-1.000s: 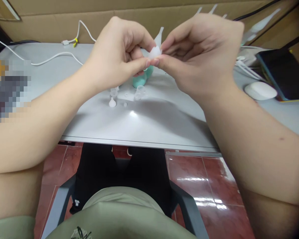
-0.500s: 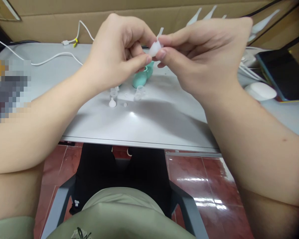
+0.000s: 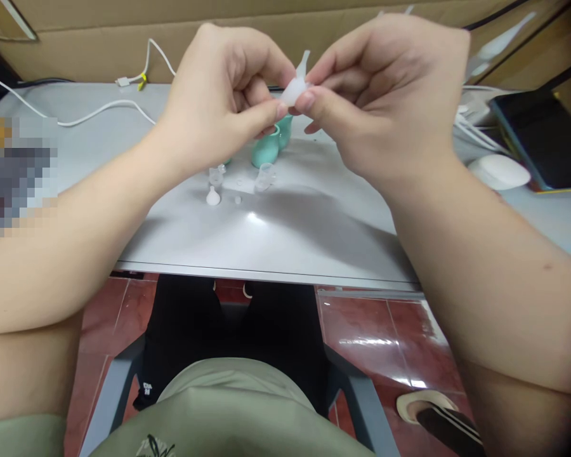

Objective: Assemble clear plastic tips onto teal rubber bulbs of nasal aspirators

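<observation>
A pale grey counter [image 3: 285, 235] stands against a wall of brown cardboard [image 3: 76, 44], with red floor tiles and a chair edge showing beneath its near rim. At the far left a white cable [image 3: 99, 109] loops across the surface, next to a blurred patch that cannot be read.

The left hand [image 3: 223, 95] is raised above the middle of the counter, its thumb and forefinger pinched on a small translucent white piece [image 3: 295, 90]. The right hand [image 3: 390, 89] meets it from the other side, thumb and fingers closed on the same piece, whose thin pointed tip [image 3: 304, 62] sticks up between them. So the piece sits in the air, held by both hands, well above the surface.

As a judgement, the work looks partly done: several parts lie loose below, apparently not yet joined to anything. These are a small white cone-shaped piece [image 3: 213, 198], a tiny round bit [image 3: 238, 200], and two little clear cups [image 3: 264, 176] whose contents cannot be made out; they seem empty. Just behind them stands a mint-green body [image 3: 266, 147], half hidden by the hands, its inside out of view.

At the far right lie a white computer mouse [image 3: 499, 171] and a dark tablet-like slab [image 3: 542, 136].
</observation>
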Motion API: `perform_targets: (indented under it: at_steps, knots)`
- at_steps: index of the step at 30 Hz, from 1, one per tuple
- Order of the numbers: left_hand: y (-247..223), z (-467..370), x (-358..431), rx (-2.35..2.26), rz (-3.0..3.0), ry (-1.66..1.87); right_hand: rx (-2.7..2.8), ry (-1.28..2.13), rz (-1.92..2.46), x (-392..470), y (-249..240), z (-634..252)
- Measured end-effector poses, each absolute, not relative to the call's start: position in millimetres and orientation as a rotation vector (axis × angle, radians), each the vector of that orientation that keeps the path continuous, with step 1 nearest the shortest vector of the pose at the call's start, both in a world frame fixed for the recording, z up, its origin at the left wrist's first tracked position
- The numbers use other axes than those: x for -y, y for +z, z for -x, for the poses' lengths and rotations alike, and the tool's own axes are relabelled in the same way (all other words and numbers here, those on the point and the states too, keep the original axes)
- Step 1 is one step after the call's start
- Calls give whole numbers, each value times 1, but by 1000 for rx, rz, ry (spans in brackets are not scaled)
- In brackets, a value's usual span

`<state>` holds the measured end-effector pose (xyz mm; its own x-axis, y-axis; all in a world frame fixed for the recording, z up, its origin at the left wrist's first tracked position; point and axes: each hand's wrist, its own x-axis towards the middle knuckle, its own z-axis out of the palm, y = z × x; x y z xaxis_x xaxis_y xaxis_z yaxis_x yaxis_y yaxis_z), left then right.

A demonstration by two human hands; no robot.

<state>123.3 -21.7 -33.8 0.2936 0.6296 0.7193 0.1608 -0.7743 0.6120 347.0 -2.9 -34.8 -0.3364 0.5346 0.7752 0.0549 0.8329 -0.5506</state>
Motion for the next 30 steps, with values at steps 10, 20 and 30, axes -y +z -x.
perform_targets:
  at_steps: [10,20,30]
  knots:
    - [-31,-123,22,-560,-2092,1585,1745,723,388,-6,-38,-346]
    - [-24,-131,33,-593,-2042,1568,1685,840,476,5,-32,-346]
    - [2,-114,68,-867,-2173,1358,1708,826,635,25,-12,-358]
